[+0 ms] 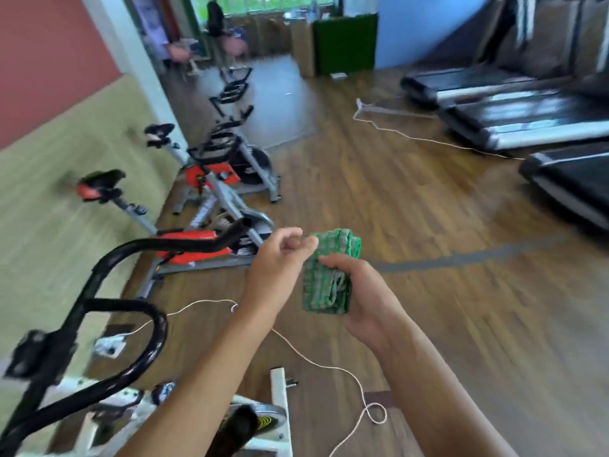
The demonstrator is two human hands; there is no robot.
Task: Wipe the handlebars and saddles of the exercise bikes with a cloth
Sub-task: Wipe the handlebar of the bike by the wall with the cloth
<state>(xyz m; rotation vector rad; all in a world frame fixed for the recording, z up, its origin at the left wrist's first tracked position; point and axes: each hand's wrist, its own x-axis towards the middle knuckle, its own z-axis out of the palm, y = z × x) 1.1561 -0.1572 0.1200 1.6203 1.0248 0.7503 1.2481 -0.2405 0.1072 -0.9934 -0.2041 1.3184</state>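
Observation:
A folded green checked cloth [329, 272] is held up in front of me at mid-frame. My right hand [359, 295] grips its lower part from the right. My left hand [280, 258] pinches the cloth's upper left edge with its fingertips. The black handlebars [131, 291] of the nearest white exercise bike curve across the lower left, below and left of my hands. Further along the left wall stand two more bikes, one with a red and black saddle [99, 186] and one with a black saddle [158, 131]. The whole view is motion-blurred.
A white cord [316, 361] snakes over the wooden floor under my arms. Several treadmills [527, 120] line the right side. More black bike handlebars [230, 90] and people sitting [178, 51] are at the far end of the room.

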